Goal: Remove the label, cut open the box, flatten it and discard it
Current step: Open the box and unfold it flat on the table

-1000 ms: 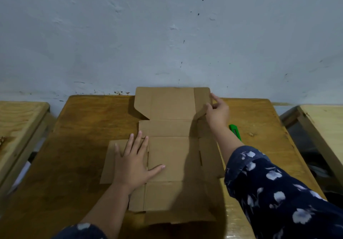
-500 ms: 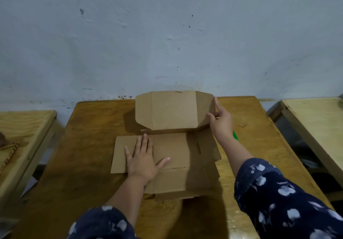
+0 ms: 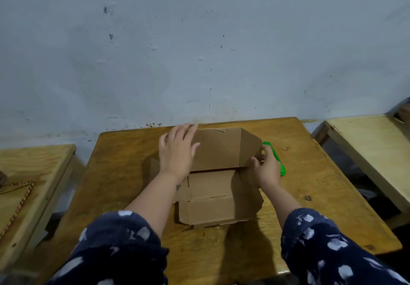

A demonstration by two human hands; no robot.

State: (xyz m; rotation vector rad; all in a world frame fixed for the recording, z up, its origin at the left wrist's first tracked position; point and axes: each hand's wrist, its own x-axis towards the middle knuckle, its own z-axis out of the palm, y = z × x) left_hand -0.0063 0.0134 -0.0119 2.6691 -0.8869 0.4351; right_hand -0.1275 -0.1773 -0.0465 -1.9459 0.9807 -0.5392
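wooden table (image 3: 124,174) | side tables left (image 3: 33,174), right (image 3: 366,138) | grey wall (image 3: 199,41)

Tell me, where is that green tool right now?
The green tool lies on the wooden table, right of the cardboard box, partly hidden behind the right hand.

dim, even indoor light | soft shadows toward viewer on table (image 3: 124,174) | slight blur | wide-angle edge bending

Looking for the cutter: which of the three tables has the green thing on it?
The middle table, with the box; the green thing lies behind the right hand.
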